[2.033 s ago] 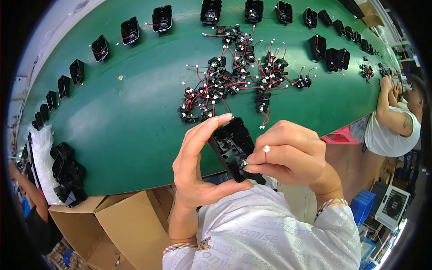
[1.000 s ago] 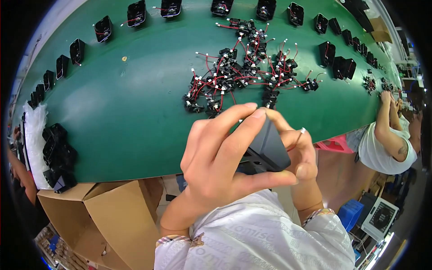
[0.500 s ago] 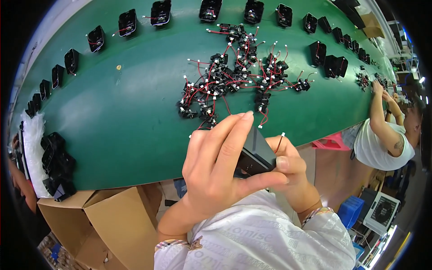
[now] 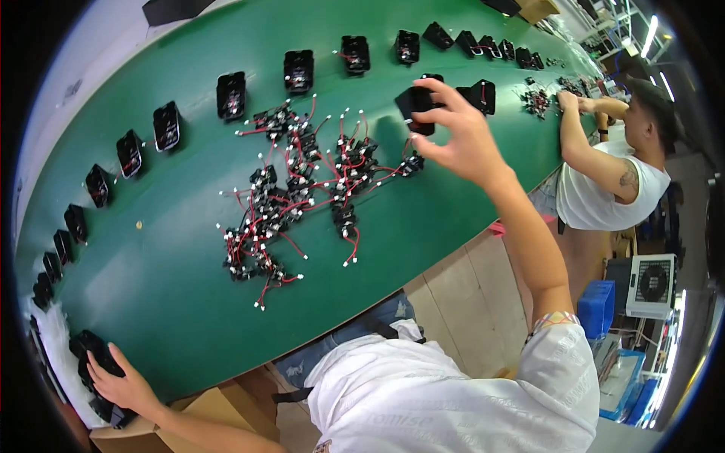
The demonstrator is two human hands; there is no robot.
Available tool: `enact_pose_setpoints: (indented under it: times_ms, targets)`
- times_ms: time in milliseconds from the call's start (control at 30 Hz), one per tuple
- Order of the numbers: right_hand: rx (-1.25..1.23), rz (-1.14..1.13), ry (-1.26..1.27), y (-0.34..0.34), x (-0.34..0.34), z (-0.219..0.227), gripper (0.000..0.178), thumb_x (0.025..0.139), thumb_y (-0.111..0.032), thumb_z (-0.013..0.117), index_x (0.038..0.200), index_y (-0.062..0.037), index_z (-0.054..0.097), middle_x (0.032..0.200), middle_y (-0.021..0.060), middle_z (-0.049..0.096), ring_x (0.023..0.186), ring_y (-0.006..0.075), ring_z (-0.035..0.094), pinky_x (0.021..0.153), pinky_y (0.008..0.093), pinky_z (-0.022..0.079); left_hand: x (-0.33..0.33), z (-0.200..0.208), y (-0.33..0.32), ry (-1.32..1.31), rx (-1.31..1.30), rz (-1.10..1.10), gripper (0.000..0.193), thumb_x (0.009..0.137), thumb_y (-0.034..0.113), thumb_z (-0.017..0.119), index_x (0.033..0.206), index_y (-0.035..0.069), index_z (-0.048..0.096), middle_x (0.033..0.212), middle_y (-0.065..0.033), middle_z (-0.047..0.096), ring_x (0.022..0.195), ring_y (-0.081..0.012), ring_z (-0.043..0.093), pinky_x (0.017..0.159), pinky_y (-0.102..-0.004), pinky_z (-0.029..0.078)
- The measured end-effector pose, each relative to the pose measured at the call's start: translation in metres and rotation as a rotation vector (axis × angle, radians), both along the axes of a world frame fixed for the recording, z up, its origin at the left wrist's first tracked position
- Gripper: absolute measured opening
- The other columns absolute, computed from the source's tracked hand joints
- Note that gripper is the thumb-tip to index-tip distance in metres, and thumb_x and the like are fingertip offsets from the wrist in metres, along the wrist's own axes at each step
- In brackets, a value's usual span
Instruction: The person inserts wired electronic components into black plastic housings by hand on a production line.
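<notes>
My right hand is stretched out to the far right, thumb and fingers closed around a small black plastic housing just over the table. Part of another black housing shows behind it. At the near left, my left hand lies over a pile of black housings with its fingers apart. Its fingers hide part of the pile. Between the hands sits a tangled heap of small black parts with red wires and white connectors.
Black housings stand in a curved row along the table's far side. A co-worker handles similar parts at the right. A cardboard box is below the near left edge, beside clear plastic wrapping.
My hands were together in front of me around a black housing. Now the right has carried a housing away to the right, and the left has reached the pile. The view has turned.
</notes>
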State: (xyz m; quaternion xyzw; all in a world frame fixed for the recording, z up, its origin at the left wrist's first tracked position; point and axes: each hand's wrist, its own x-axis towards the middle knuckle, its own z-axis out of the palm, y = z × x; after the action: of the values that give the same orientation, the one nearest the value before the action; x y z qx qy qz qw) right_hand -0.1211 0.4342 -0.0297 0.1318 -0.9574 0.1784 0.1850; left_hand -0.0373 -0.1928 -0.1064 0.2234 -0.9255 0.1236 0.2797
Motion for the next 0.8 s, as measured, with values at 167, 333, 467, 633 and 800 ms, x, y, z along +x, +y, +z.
enact_pose_setpoints:
  times_ms: [167,333,467,633,800]
  targets:
    - [0.24,0.014,0.007,0.007,-0.015,-0.018,0.023,0.073,-0.02,0.076,0.09,-0.0041,0.073,0.136,0.0065,0.053,0.122,0.0306,0.051,0.104,0.0434,0.04,-0.001,-0.025,-0.005,-0.278,-0.001,0.091,0.064,0.092,0.06,0.048,0.137,0.015,0.052,0.143,-0.0148,0.047,0.132,-0.0329,0.042,0.108,-0.0447,0.033]
    - [0.283,-0.031,-0.097,0.018,-0.019,-0.01,0.031,0.074,-0.025,0.079,0.098,-0.0052,0.074,0.141,0.0054,0.05,0.132,0.0298,0.041,0.109,0.0437,0.035,0.002,-0.033,-0.02,-0.139,0.218,-0.029,0.047,0.096,0.042,0.054,0.131,0.011,0.056,0.141,-0.0132,0.049,0.126,-0.0327,0.048,0.103,-0.043,0.04]
    - [0.261,0.088,0.042,0.02,-0.015,0.003,0.029,0.077,-0.017,0.076,0.103,-0.0045,0.071,0.135,0.0081,0.055,0.125,0.0301,0.049,0.104,0.0407,0.042,-0.001,-0.025,0.008,0.014,0.309,-0.17,0.037,0.095,0.03,0.059,0.125,0.01,0.06,0.129,-0.0144,0.055,0.123,-0.0326,0.05,0.1,-0.0411,0.042]
    - [-0.224,-0.158,0.076,0.031,0.032,-0.003,0.025,0.083,-0.01,0.071,0.107,-0.0038,0.067,0.091,0.0072,0.069,0.079,0.013,0.066,0.067,0.026,0.053,-0.002,-0.015,0.044,0.127,0.29,-0.275,0.024,0.095,0.022,0.06,0.11,0.004,0.066,0.125,-0.0141,0.056,0.12,-0.0284,0.051,0.099,-0.0395,0.042]
    - [-0.463,-0.333,-0.356,-0.009,0.052,-0.021,0.034,0.084,-0.02,0.075,0.114,-0.0065,0.064,0.068,0.0005,0.062,0.06,0.0044,0.057,0.053,0.0201,0.043,-0.013,-0.005,0.121,0.328,0.672,-0.528,0.041,0.09,0.003,0.065,0.127,-0.005,0.05,0.13,-0.0138,0.053,0.115,-0.0259,0.055,0.1,-0.038,0.048]
